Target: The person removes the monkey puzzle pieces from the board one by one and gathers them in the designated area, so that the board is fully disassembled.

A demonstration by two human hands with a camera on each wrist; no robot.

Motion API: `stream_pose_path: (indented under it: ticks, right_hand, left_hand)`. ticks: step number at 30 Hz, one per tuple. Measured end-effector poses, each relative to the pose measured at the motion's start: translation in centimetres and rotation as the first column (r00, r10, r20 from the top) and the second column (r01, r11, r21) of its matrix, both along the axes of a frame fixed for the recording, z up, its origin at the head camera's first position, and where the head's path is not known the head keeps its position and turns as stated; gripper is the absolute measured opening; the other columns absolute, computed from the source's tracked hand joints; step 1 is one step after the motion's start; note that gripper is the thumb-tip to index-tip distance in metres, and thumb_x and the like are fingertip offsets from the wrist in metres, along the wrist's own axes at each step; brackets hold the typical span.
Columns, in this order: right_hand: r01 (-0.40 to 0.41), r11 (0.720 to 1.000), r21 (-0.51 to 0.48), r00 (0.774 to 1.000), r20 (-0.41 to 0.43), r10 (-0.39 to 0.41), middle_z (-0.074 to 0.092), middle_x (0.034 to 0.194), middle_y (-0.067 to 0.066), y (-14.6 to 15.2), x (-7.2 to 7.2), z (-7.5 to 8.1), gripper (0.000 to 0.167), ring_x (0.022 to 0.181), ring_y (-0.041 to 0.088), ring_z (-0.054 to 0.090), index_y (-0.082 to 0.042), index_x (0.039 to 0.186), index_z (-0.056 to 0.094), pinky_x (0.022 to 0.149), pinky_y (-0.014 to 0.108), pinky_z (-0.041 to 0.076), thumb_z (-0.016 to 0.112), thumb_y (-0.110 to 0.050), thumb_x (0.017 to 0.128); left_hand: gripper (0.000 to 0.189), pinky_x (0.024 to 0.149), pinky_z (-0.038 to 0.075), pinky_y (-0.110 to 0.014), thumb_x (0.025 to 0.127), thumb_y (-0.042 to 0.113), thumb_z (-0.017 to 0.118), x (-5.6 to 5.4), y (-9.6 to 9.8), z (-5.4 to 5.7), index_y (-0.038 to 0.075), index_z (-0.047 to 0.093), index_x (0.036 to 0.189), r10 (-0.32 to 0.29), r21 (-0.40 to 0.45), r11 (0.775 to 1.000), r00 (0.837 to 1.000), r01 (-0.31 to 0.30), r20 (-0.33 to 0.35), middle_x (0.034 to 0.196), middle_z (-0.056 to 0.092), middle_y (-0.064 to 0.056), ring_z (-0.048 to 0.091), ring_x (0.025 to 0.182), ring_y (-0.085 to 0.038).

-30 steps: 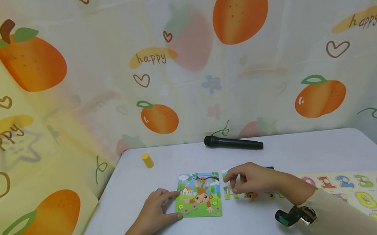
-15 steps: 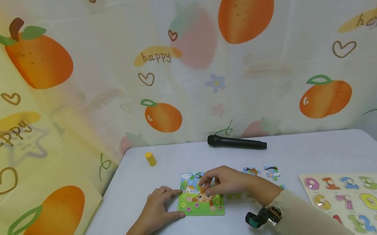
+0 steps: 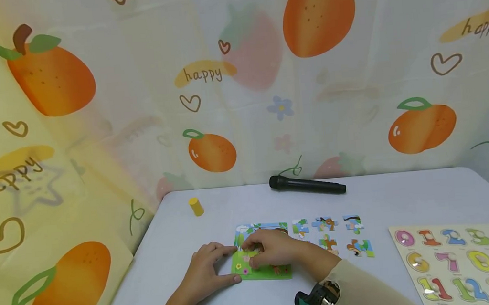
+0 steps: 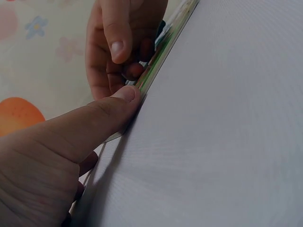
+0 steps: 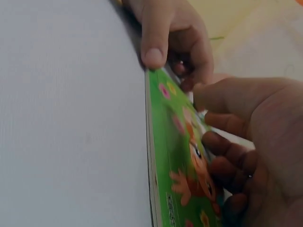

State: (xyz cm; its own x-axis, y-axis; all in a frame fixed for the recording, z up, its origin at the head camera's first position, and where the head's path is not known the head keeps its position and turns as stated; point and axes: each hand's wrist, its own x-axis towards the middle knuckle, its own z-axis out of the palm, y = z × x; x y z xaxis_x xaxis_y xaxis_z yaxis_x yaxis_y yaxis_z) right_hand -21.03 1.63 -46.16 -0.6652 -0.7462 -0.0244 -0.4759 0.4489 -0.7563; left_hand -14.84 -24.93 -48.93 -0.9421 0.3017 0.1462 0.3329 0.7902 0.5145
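A square puzzle board [image 3: 263, 274] with a green meadow and a monkey lies on the white table. My left hand [image 3: 211, 272] steadies its left edge, thumb at the near corner and index finger farther up. In the left wrist view the left thumb [image 4: 111, 106] presses on that corner. Over the board's middle, my right hand [image 3: 274, 250] bends its fingers and pinches a small puzzle piece, mostly hidden by the fingers and blurred in the right wrist view. To the right lie several loose puzzle pieces [image 3: 325, 223]; the right forearm covers part of that group.
A black microphone [image 3: 307, 185] lies at the back of the table, with a small yellow cylinder [image 3: 196, 206] to its left. At the right is a number puzzle board [image 3: 460, 262]. A fruit-printed cloth [image 3: 251, 123] hangs behind the table.
My right hand has moved left from the loose pieces to over the puzzle board. My left hand stays at the board's left edge. The head view has shifted slightly.
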Motion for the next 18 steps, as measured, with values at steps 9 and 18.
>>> stream_pose_path:
  ticks: [9,18]
  right_hand:
    - [0.015,0.995,0.101,0.996,-0.084,-0.007,0.069,0.122,-0.011,-0.97,0.66,0.15,0.048,0.112,0.005,0.057,-0.019,0.133,0.075,0.100,0.032,0.047,0.085,-0.022,0.086]
    - [0.070,0.992,0.108,0.995,-0.074,-0.062,0.069,0.109,-0.013,-1.11,0.92,0.43,0.042,0.104,0.004,0.059,-0.019,0.125,0.076,0.094,0.030,0.049,0.086,-0.016,0.084]
  left_hand:
    - [0.071,0.095,0.042,-0.044,0.073,0.068,0.089,-0.06,-0.19,-0.16,0.033,0.074,0.133,0.014,-0.006,1.000,1.000,-0.014,0.022,0.115,0.063,0.019,0.054,0.108,-0.009]
    - [0.070,0.092,0.041,-0.041,0.073,0.068,0.089,-0.04,-0.10,-0.01,0.033,0.074,0.133,0.004,-0.010,1.000,1.000,-0.004,0.010,0.113,0.062,0.019,0.053,0.105,-0.008]
